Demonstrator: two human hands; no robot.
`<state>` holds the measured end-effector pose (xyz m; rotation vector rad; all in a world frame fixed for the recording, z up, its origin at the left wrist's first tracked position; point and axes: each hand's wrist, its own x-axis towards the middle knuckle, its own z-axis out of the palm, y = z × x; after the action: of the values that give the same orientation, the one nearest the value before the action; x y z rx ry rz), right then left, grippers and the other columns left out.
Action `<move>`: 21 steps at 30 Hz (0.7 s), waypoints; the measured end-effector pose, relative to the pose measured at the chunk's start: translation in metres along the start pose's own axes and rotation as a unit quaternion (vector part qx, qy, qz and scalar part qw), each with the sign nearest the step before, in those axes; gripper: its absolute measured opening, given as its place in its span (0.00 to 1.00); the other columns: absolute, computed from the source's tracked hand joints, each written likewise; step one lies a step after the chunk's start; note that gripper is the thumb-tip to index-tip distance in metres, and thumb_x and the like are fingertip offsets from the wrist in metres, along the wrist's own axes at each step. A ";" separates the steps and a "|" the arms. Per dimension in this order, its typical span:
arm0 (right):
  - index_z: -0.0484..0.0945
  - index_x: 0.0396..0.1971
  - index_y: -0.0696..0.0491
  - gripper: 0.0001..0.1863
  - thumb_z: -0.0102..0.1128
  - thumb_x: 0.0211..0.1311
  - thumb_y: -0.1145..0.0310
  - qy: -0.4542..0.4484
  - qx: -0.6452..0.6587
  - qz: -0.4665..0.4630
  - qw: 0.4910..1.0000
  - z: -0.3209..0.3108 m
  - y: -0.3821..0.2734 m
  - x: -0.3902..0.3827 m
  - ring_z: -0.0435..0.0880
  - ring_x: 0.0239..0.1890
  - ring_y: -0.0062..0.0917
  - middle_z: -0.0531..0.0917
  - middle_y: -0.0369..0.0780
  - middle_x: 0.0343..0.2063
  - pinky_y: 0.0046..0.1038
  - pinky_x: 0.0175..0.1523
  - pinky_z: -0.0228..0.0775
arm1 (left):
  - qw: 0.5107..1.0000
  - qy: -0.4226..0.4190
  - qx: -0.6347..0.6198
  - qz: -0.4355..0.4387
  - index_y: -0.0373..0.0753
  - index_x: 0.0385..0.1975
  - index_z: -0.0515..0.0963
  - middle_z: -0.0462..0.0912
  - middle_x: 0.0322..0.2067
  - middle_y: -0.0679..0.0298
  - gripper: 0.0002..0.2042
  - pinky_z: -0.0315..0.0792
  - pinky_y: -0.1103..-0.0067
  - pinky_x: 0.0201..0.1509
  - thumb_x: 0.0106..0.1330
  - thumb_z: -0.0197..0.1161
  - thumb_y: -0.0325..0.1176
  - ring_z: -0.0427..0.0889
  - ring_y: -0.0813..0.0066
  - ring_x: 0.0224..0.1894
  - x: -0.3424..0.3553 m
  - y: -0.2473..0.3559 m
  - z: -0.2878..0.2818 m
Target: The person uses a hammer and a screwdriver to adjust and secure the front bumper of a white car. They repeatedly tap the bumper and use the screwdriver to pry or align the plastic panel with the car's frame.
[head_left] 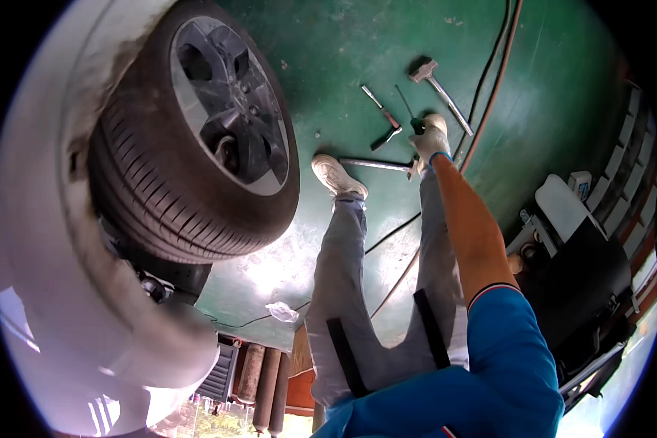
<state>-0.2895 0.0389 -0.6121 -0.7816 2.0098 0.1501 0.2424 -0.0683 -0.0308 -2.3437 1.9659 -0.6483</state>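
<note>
My right hand (425,142), in a pale glove with a blue cuff, reaches low beside my right shoe. Its fingers are closed at the dark handle of a screwdriver (406,101), whose thin shaft points away from me. Just below the hand lies a hammer (376,164), its handle running left toward my other shoe. A ratchet wrench (381,107) with a red-and-silver grip rests on the floor to the left. Farther off, a sledgehammer (442,91) with a blocky head lies at a slant. My left hand is out of sight.
A car wheel (230,109) with its tire stands at the left under a white car body (33,219). Hoses (498,73) cross the green floor (328,44) on the right. A dark seat or cart (584,270) is at the right, and cylinders (266,387) stand behind.
</note>
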 end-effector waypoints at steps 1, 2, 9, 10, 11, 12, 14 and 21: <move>0.77 0.62 0.51 0.31 0.66 0.56 0.60 -0.006 -0.013 -0.003 1.000 0.008 -0.007 0.004 0.85 0.57 0.47 0.86 0.54 0.51 0.42 0.62 0.76 | 1.000 0.001 -0.004 -0.006 0.26 0.59 0.77 0.82 0.54 0.51 0.19 0.80 0.68 0.55 0.75 0.59 0.34 0.83 0.61 0.54 0.004 0.000 0.006; 0.77 0.62 0.46 0.29 0.65 0.58 0.60 -0.028 -0.034 -0.010 0.999 0.017 -0.010 0.011 0.85 0.57 0.46 0.86 0.52 0.51 0.43 0.62 0.76 | 1.000 0.002 -0.009 -0.013 0.26 0.59 0.77 0.82 0.54 0.51 0.19 0.80 0.68 0.55 0.75 0.59 0.33 0.83 0.61 0.54 0.008 -0.001 0.009; 0.78 0.59 0.51 0.25 0.58 0.58 0.66 0.042 -0.065 -0.063 0.995 0.058 0.007 0.031 0.84 0.56 0.50 0.84 0.53 0.52 0.45 0.62 0.75 | 0.997 -0.023 -0.032 -0.061 0.25 0.59 0.76 0.83 0.53 0.51 0.18 0.80 0.68 0.55 0.75 0.58 0.31 0.83 0.63 0.54 0.023 -0.018 0.008; 0.78 0.57 0.52 0.25 0.58 0.57 0.66 0.026 -0.058 -0.046 0.997 0.052 0.007 0.023 0.84 0.55 0.51 0.85 0.53 0.50 0.45 0.62 0.76 | 0.997 -0.024 -0.032 -0.071 0.25 0.59 0.76 0.83 0.52 0.51 0.18 0.80 0.68 0.55 0.75 0.58 0.31 0.83 0.63 0.54 0.023 -0.023 0.002; 0.77 0.58 0.52 0.27 0.58 0.56 0.64 -0.012 -0.096 -0.038 0.995 0.050 0.015 0.013 0.84 0.56 0.51 0.84 0.53 0.53 0.46 0.62 0.76 | 0.996 -0.032 -0.028 -0.080 0.25 0.59 0.75 0.83 0.52 0.51 0.18 0.80 0.68 0.55 0.75 0.57 0.31 0.83 0.63 0.54 0.024 -0.029 -0.003; 0.76 0.62 0.51 0.31 0.60 0.56 0.61 -0.044 -0.112 -0.073 0.990 0.042 0.021 0.000 0.83 0.59 0.49 0.83 0.53 0.56 0.46 0.64 0.74 | 0.995 -0.037 -0.024 -0.094 0.25 0.59 0.75 0.83 0.52 0.51 0.18 0.81 0.69 0.55 0.75 0.57 0.30 0.84 0.63 0.54 0.020 -0.037 -0.012; 0.76 0.65 0.52 0.35 0.64 0.55 0.56 -0.108 -0.055 -0.126 0.985 0.051 0.079 0.012 0.82 0.61 0.41 0.84 0.49 0.56 0.38 0.66 0.72 | 0.993 -0.032 -0.039 -0.107 0.24 0.59 0.75 0.83 0.52 0.51 0.18 0.81 0.69 0.55 0.75 0.57 0.30 0.84 0.64 0.54 0.015 -0.048 -0.029; 0.79 0.50 0.57 0.16 0.65 0.62 0.75 -0.201 0.213 -0.046 0.955 -0.067 0.116 -0.027 0.72 0.21 0.16 0.76 0.33 0.27 0.25 0.23 0.62 | 0.908 0.063 -0.353 -0.218 0.34 0.43 0.88 0.90 0.31 0.57 0.18 0.81 0.72 0.40 0.73 0.64 0.45 0.87 0.70 0.32 0.008 0.076 -0.029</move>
<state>-0.3968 0.1161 -0.5763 -0.5152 1.5390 -0.1646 0.1628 -0.0848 -0.0223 -3.2998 1.9654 -0.0609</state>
